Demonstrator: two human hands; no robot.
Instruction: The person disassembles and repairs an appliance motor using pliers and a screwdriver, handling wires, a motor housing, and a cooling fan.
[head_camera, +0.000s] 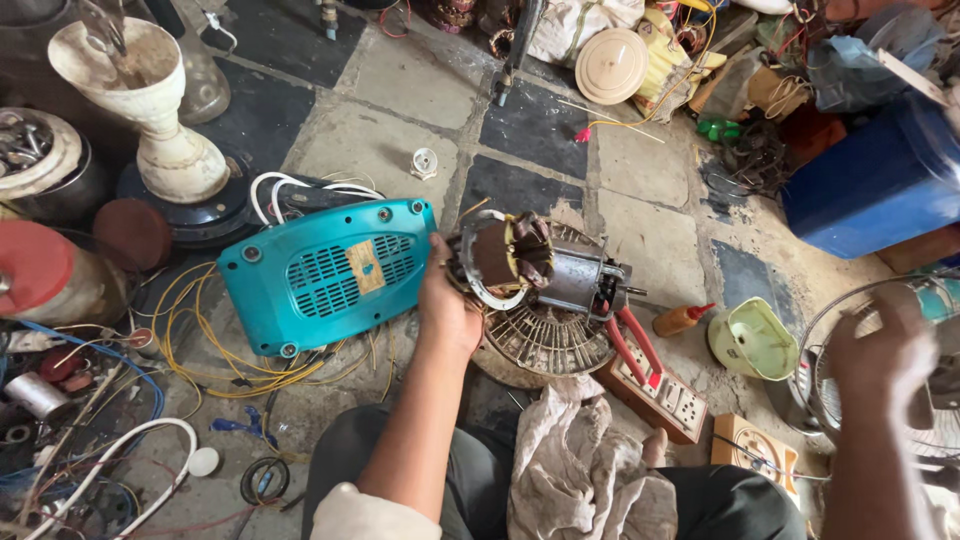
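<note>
Down on the tiled floor (400, 130), going left to right: a teal vented housing (325, 272) lies over loose yellow wires (200, 340). The left hand (447, 305) is closed on the rim of a fan motor (525, 268), copper windings showing, held just above a round wire grille (545, 340). Red-handled pliers (632, 345) lie beside it. The right hand (880, 350) (blurred, so I cannot tell its grip) sits by a fan guard (830, 330). Looks like motor inspection; turning it would need a steadier hold.
</note>
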